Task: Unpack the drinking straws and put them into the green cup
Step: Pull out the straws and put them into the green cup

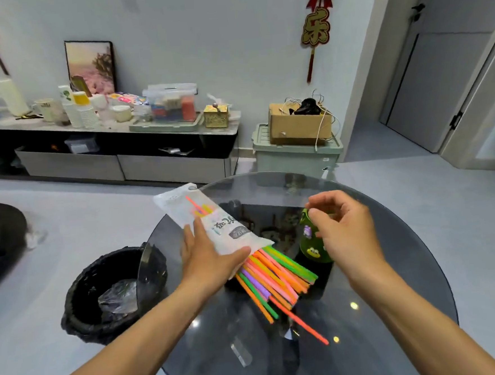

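A lived-in room with a cluttered sideboard along the far wall; in front sits a round dark glass desk, and a black-lined bin stands on the floor just beside its left edge.

The left hand holds the white packet near its open end, thumb on top and fingers wrapped round it, the packet tilted so that end faces down toward the person. The straws spill out in a fan onto the glass, most still partly inside; one orange straw lies further out than the rest. A few appear to sit at the packet's far end.

The right hand hovers over the cup, which stands just right of the straws. Its fingers are loosely curled; whether they touch the rim I cannot tell, and they seem to hold nothing.

Risks, as I judge them: the glass is slick, so loose straws may roll off the near edge or toward the bin. The fan is wide, so a careless grip would leave some behind. The cup looks light, and pushing a bundle in at a slant could tip it.
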`<act>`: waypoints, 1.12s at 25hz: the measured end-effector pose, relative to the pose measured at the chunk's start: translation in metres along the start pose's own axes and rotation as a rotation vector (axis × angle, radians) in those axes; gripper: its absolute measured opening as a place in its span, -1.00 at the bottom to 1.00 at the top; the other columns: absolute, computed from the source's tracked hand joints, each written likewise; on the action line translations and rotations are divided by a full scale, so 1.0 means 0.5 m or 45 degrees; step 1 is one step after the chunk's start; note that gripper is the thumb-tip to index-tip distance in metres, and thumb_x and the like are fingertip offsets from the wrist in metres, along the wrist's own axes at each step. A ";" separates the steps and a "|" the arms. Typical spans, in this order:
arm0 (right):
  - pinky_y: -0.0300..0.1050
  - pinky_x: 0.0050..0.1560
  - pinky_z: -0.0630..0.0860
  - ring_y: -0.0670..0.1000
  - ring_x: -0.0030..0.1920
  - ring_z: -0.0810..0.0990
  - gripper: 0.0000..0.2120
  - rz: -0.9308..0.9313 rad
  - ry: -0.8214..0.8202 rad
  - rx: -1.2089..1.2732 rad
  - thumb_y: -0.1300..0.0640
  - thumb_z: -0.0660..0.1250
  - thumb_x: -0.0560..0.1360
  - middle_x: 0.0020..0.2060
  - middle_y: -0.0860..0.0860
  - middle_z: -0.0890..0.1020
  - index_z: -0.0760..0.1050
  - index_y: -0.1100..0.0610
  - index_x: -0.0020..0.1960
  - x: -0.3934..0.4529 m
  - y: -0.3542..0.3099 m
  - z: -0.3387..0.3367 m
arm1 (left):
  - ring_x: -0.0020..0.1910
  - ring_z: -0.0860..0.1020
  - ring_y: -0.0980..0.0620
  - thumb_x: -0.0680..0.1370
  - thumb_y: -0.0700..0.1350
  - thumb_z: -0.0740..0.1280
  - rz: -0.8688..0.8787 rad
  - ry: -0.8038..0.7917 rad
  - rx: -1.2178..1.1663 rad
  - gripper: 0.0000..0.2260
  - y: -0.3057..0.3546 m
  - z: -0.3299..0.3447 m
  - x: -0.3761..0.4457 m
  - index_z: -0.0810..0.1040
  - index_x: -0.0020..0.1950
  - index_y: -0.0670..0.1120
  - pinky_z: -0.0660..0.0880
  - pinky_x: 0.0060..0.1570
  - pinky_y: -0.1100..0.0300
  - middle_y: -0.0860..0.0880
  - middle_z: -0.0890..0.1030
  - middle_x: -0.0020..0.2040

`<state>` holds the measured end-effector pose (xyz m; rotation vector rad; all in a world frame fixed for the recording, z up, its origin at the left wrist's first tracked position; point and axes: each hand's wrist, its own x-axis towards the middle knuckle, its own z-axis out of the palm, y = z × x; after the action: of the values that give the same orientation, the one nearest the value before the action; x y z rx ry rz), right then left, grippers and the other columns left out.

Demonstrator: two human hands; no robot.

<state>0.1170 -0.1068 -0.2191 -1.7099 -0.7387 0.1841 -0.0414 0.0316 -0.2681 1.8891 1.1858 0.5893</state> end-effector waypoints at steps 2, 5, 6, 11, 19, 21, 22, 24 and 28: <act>-0.16 -0.21 0.50 -0.11 -0.21 0.62 -0.88 -0.118 -0.090 -0.243 0.18 0.35 0.48 -0.23 -0.13 0.66 0.60 -0.03 -0.15 -0.009 0.011 -0.004 | 0.58 0.01 -0.01 0.48 0.11 0.42 0.399 -0.122 0.282 -0.24 -0.016 -0.003 0.006 0.10 0.57 0.06 0.00 0.51 0.06 -0.02 0.03 0.61; -0.14 -0.14 0.48 -0.10 -0.16 0.59 -0.94 -0.154 -0.335 -0.636 0.07 0.33 0.49 -0.13 -0.14 0.67 0.58 -0.05 -0.10 -0.026 0.030 0.003 | 0.57 0.01 0.06 0.55 0.15 0.31 0.535 -0.458 0.465 -0.40 -0.031 0.009 0.004 0.22 0.54 0.06 -0.01 0.49 0.13 0.01 0.09 0.61; -0.11 -0.08 0.49 -0.07 -0.09 0.60 -0.91 -0.129 -0.412 -0.720 0.00 0.33 0.49 -0.06 -0.13 0.67 0.58 -0.05 -0.04 -0.032 0.037 0.004 | 0.57 0.01 0.06 0.56 0.17 0.28 0.533 -0.478 0.522 -0.42 -0.038 0.012 0.004 0.23 0.54 0.06 0.00 0.50 0.09 0.02 0.10 0.60; -0.05 -0.06 0.50 -0.01 0.02 0.57 -0.52 0.039 -0.685 -0.872 -0.29 0.29 0.42 0.00 -0.12 0.57 0.45 -0.02 0.21 -0.051 0.063 0.036 | 0.58 0.00 0.03 0.61 0.14 0.19 0.587 -0.456 0.659 -0.49 -0.043 0.006 0.013 0.20 0.55 0.09 0.09 0.53 -0.05 0.02 0.08 0.61; -0.02 -0.11 0.56 0.03 -0.13 0.65 -0.70 0.294 -0.732 -0.706 -0.13 0.29 0.55 -0.17 0.04 0.67 0.54 0.12 -0.06 -0.006 0.100 0.097 | 0.58 -0.07 -0.09 0.65 0.07 0.15 0.688 -0.505 0.750 -0.61 -0.054 0.015 0.013 0.25 0.48 0.28 0.08 0.51 -0.19 0.01 0.03 0.61; -0.06 -0.21 0.50 0.04 -0.16 0.63 -0.69 0.291 -0.736 -0.753 -0.13 0.26 0.57 -0.18 0.05 0.65 0.52 0.12 -0.10 -0.003 0.100 0.093 | 0.59 -0.08 -0.09 0.64 0.09 0.14 0.688 -0.508 0.762 -0.61 -0.058 0.016 0.019 0.24 0.48 0.29 0.10 0.50 -0.21 0.02 0.03 0.61; -0.06 -0.23 0.47 0.06 -0.15 0.61 -0.69 0.241 -0.735 -0.842 -0.11 0.23 0.58 -0.16 0.07 0.65 0.49 0.13 -0.11 -0.005 0.098 0.090 | 0.59 -0.08 -0.09 0.64 0.09 0.14 0.684 -0.507 0.760 -0.61 -0.060 0.017 0.021 0.24 0.48 0.29 0.10 0.50 -0.22 0.02 0.03 0.61; -0.03 -0.22 0.44 0.11 -0.16 0.56 -0.75 0.057 -0.704 -1.118 -0.05 0.19 0.61 -0.08 0.10 0.63 0.41 0.12 -0.11 -0.015 0.094 0.081 | 0.58 -0.07 -0.10 0.64 0.09 0.14 0.677 -0.509 0.756 -0.61 -0.060 0.021 0.023 0.25 0.48 0.28 0.10 0.49 -0.23 0.00 0.04 0.61; -0.03 -0.22 0.35 0.16 -0.14 0.53 -0.88 -0.132 -0.712 -1.400 0.08 0.22 0.60 0.03 0.15 0.62 0.33 0.13 -0.01 -0.039 0.075 0.051 | 0.58 -0.06 -0.10 0.64 0.09 0.14 0.681 -0.504 0.760 -0.61 -0.056 0.023 0.026 0.25 0.48 0.28 0.08 0.50 -0.22 -0.01 0.04 0.61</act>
<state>0.1032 -0.1005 -0.2657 -2.6864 -1.5180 0.2005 -0.0417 0.0453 -0.2983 2.7091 0.6219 0.1028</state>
